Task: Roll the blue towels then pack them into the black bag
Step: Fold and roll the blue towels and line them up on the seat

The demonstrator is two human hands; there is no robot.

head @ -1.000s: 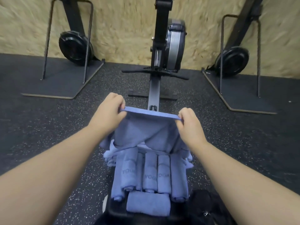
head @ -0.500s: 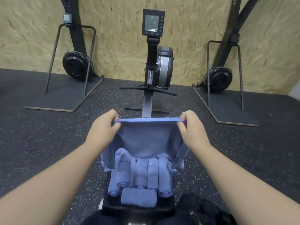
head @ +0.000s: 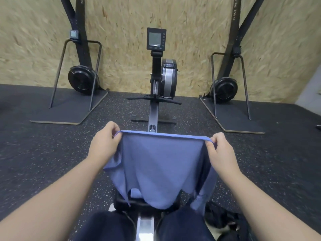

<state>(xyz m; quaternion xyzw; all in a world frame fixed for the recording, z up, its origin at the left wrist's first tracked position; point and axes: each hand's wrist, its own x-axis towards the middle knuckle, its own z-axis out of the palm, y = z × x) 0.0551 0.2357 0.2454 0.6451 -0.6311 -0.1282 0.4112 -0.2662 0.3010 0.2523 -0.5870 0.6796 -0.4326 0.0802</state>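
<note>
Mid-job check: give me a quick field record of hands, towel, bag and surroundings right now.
left hand: pinches the towel's top left corner
right hand: pinches the top right corner
blue towel: unrolled, held up spread, hanging over the rowing machine seat
rolled towel: one partly visible behind it
black bag: on the floor, lower right
rowing machine monitor: straight ahead

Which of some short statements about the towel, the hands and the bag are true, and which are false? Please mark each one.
1. Both hands hold the blue towel by its top edge. True: left hand, right hand.
2. The held towel is rolled tight. False: it hangs open.
3. The black bag lies at lower right. True.
4. The rowing machine monitor lies on the floor. False: it stands raised on its arm.
</note>
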